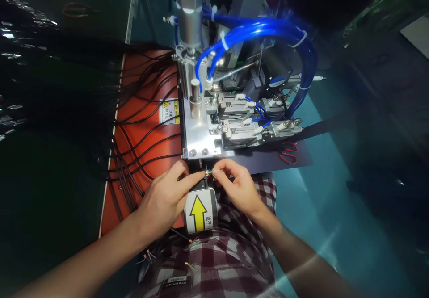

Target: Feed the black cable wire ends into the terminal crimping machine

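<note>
Just below the front edge of a metal machine (197,132), both hands meet over a narrow black fixture (203,184). My left hand (167,193) reaches in from the left, its index fingertip at the small coloured wire ends (208,172). From the right, my right hand (237,184) pinches those thin wires between thumb and index finger. Whether the left fingertips grip anything is too small to tell. A white label with a yellow arrow (198,213) lies on a rounded part just below the hands.
Black cables (147,144) run across the orange surface (144,119) at the left. Blue air hoses (268,27) arch over the machine's cylinders. Red-handled scissors (288,153) lie at the right. Loose wire ends (147,255) hang near the checked clothing (217,258).
</note>
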Action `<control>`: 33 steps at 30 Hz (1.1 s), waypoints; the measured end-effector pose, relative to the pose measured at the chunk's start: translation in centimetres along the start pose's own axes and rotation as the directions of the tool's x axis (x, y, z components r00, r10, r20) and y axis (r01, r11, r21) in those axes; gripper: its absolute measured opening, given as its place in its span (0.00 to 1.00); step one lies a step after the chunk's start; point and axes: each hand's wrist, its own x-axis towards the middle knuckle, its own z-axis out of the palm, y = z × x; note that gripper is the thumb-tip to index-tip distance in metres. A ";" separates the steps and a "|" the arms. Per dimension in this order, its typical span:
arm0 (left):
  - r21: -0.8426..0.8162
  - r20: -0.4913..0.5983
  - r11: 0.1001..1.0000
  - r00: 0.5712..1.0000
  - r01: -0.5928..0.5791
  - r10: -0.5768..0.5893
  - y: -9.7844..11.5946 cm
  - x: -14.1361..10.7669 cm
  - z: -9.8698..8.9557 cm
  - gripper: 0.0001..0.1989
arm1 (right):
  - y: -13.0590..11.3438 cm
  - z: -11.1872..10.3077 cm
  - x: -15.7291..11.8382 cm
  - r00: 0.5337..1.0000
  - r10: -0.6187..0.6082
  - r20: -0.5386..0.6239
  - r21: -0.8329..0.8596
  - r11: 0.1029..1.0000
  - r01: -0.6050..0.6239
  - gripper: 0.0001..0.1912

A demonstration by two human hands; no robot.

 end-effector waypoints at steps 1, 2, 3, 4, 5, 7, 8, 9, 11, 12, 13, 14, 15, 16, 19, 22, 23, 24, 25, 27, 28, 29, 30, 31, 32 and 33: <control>-0.002 0.000 1.000 1.000 0.001 -0.001 0.0 0.0 0.0 0.17 | 0.0 0.0 0.0 1.000 0.001 -0.001 0.001 1.000 -0.001 0.07; -0.007 0.000 1.000 1.000 0.002 -0.002 0.0 0.0 0.0 0.17 | 0.0 0.0 0.0 1.000 0.002 0.000 0.002 1.000 -0.002 0.07; -0.014 0.001 1.000 1.000 0.004 -0.004 0.0 0.0 0.0 0.17 | 0.0 0.0 0.0 1.000 0.002 0.000 0.004 1.000 -0.002 0.07; -0.023 0.003 1.000 1.000 0.006 -0.006 0.0 0.0 0.0 0.17 | 0.0 -0.1 0.0 1.000 0.001 0.001 0.008 1.000 -0.002 0.07; -0.029 0.004 1.000 1.000 0.009 -0.009 0.0 0.0 0.1 0.17 | 0.0 -0.1 0.0 1.000 0.000 0.003 0.011 1.000 0.000 0.06; -0.026 0.005 1.000 1.000 0.011 -0.011 0.0 0.1 0.1 0.17 | 0.0 0.0 0.0 1.000 -0.002 0.002 0.016 1.000 0.002 0.06; -0.018 0.006 1.000 1.000 0.009 -0.009 0.0 0.1 0.1 0.17 | 0.0 0.0 0.0 1.000 -0.002 0.001 0.016 1.000 0.002 0.06; -0.008 0.006 1.000 1.000 0.007 -0.007 0.0 0.1 0.1 0.17 | 0.0 0.0 0.0 1.000 0.000 -0.001 0.016 1.000 0.000 0.06; 0.012 -0.001 1.000 1.000 0.001 -0.001 0.0 0.1 0.0 0.17 | 0.0 0.0 0.0 1.000 0.005 -0.003 0.013 1.000 -0.005 0.06; 0.018 -0.005 1.000 1.000 -0.001 0.001 0.0 0.1 0.0 0.17 | 0.0 0.0 0.0 1.000 0.007 -0.003 0.012 1.000 -0.007 0.06; 0.023 -0.008 1.000 1.000 -0.005 0.005 0.1 0.1 0.0 0.17 | 0.0 0.0 0.0 1.000 0.009 -0.003 0.010 1.000 -0.009 0.06; 0.027 -0.009 1.000 1.000 -0.008 0.008 0.1 0.1 0.0 0.17 | 0.0 0.0 0.0 1.000 0.011 -0.002 0.009 1.000 -0.011 0.06; 0.030 -0.010 0.999 1.000 -0.013 0.014 0.1 0.1 -0.1 0.17 | 0.0 0.0 0.0 1.000 0.013 -0.002 0.009 1.000 -0.013 0.07; 0.032 -0.010 0.999 1.000 -0.018 0.019 0.1 0.1 -0.1 0.17 | 0.0 0.0 0.0 1.000 0.014 -0.001 0.009 1.000 -0.014 0.07; 0.038 -0.008 0.999 1.000 -0.024 0.024 0.2 0.0 -0.1 0.17 | 0.0 0.0 -0.1 1.000 0.011 -0.008 0.008 1.000 -0.011 0.07; 0.042 -0.002 0.999 1.000 -0.020 0.020 0.3 0.1 -0.1 0.17 | 0.0 0.2 -0.2 1.000 -0.002 -0.023 0.008 1.000 0.002 0.07; 0.043 -0.002 0.999 1.000 -0.022 0.022 0.3 0.1 -0.1 0.17 | 0.0 0.2 -0.2 1.000 -0.007 -0.026 0.007 1.000 0.007 0.07; 0.044 -0.002 0.999 1.000 -0.021 0.022 0.3 0.2 -0.1 0.17 | 0.0 0.3 -0.2 1.000 -0.014 -0.028 0.005 1.000 0.014 0.07; 0.043 -0.001 0.999 1.000 -0.020 0.020 0.3 0.2 -0.1 0.16 | 0.0 0.3 -0.2 0.999 -0.021 -0.031 0.001 1.000 0.021 0.07; 0.040 0.002 0.999 1.000 -0.021 0.020 0.3 0.3 -0.2 0.16 | 0.0 0.4 -0.2 0.999 -0.034 -0.038 -0.009 0.999 0.033 0.07; 0.039 0.002 0.999 1.000 -0.021 0.021 0.3 0.3 -0.2 0.16 | 0.0 0.4 -0.2 0.998 -0.037 -0.041 -0.013 0.999 0.037 0.07; 0.040 0.000 0.999 1.000 -0.020 0.020 0.3 0.4 -0.2 0.16 | 0.0 0.4 -0.2 0.998 -0.039 -0.043 -0.017 0.999 0.038 0.07; 0.043 0.000 0.999 1.000 -0.020 0.020 0.3 0.4 -0.2 0.16 | 0.0 0.4 -0.2 0.998 -0.038 -0.045 -0.020 0.999 0.037 0.07; 0.045 -0.001 0.999 1.000 -0.020 0.020 0.4 0.4 -0.2 0.16 | -0.1 0.4 -0.2 0.998 -0.035 -0.042 -0.023 0.999 0.034 0.07; 0.047 0.000 0.999 1.000 -0.018 0.018 0.4 0.4 -0.1 0.16 | -0.1 0.4 -0.2 0.999 -0.032 -0.039 -0.025 0.999 0.031 0.07; 0.048 0.000 0.999 1.000 -0.016 0.016 0.4 0.3 -0.1 0.16 | -0.1 0.3 -0.2 0.999 -0.028 -0.034 -0.027 0.999 0.027 0.07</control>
